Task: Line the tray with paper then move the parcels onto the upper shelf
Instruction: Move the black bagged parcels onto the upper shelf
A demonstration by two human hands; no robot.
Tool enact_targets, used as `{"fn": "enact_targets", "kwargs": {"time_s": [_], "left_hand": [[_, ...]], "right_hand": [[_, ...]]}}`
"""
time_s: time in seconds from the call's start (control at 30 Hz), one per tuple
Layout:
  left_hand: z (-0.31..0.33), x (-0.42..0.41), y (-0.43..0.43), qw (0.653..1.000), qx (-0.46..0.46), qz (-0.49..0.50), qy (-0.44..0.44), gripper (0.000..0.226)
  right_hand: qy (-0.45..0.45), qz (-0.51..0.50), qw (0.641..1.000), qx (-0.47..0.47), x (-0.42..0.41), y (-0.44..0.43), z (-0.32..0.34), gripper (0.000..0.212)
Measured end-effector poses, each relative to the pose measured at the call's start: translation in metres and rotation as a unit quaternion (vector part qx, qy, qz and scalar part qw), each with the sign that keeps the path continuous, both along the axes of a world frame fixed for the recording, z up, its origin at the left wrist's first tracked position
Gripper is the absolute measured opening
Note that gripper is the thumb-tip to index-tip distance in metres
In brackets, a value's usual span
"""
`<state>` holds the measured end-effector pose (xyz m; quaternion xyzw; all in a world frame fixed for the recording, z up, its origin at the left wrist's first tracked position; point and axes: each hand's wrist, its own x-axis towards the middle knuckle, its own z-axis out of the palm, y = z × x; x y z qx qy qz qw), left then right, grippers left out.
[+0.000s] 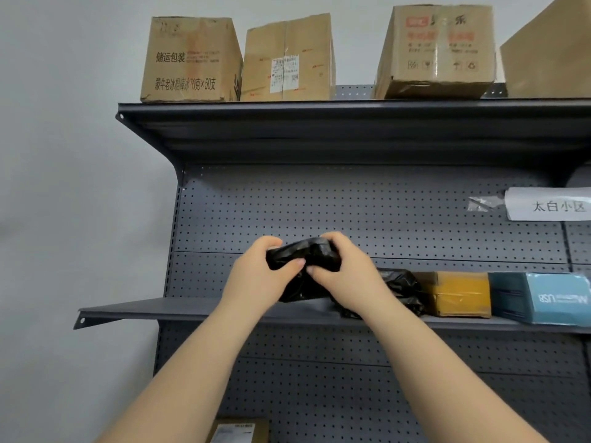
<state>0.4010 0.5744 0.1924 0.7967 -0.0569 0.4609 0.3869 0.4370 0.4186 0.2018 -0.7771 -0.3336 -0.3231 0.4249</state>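
Both my hands grip a black plastic-wrapped parcel [307,252] in front of the pegboard, just above the middle shelf [179,306]. My left hand [260,270] holds its left end with the thumb on the front. My right hand [343,266] wraps over its top and right end. A second black parcel [401,290] lies on the shelf behind my right wrist, next to a yellow-taped box [459,294] and a blue box [543,297]. No tray or paper shows.
The top shelf [319,119] carries several large cardboard boxes [192,59]. A white paper label [550,204] is taped to the pegboard at right. Another cardboard parcel [238,431] shows at the bottom edge. A bare wall is at left.
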Motion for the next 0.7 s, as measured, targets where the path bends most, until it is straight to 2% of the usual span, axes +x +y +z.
{"fn": "enact_targets", "kwargs": {"time_s": [0.13,0.33,0.47,0.6,0.7], "left_hand": [[-0.019,0.046,0.004,0.999,-0.013,0.0,0.042,0.028],[-0.039,0.082,0.007,0.999,-0.011,0.0,0.042,0.055],[-0.039,0.083,0.009,0.998,-0.021,-0.03,0.048,0.067],[-0.059,0.056,0.011,0.999,-0.028,-0.044,0.006,0.068],[-0.092,0.026,0.011,0.996,-0.052,-0.075,-0.022,0.056]], "right_hand": [[0.027,-0.028,0.999,-0.006,0.04,0.016,-0.024,0.048],[0.047,-0.057,0.996,-0.045,0.065,0.027,-0.057,0.07],[0.014,-0.052,0.998,-0.017,0.062,0.025,-0.061,0.086],[-0.043,-0.023,0.997,0.054,0.043,0.01,-0.087,0.078],[-0.083,-0.007,0.995,0.052,0.025,0.0,-0.123,0.07]]}}
